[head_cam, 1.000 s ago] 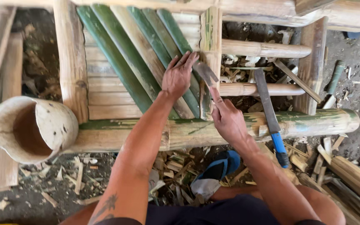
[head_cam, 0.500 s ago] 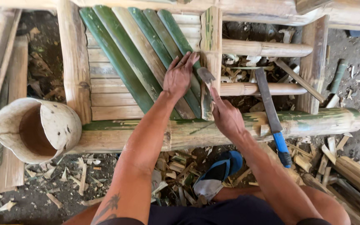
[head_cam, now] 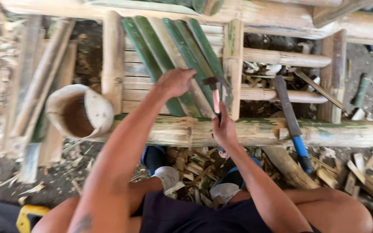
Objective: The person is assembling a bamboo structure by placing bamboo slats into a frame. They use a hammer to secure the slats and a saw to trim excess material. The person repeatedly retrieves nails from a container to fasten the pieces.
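Right hand [head_cam: 223, 129] grip on hammer [head_cam: 215, 97] handle — head above, left hand [head_cam: 175, 82] on green slats [head_cam: 169, 56]

Machete [head_cam: 291, 116] with blue handle lies across the thick pole [head_cam: 346, 133], blade pointing away, handle end over the ground. Cut bamboo cup [head_cam: 79, 113] with brown hollow rests at the pole's left end, beside an upright post [head_cam: 113, 60]. Two rungs [head_cam: 290, 58] run to the right. Offcuts [head_cam: 195, 168] and chips litter the ground [head_cam: 5, 181]. Yellow object [head_cam: 26, 215] at bottom left, partly cut off.
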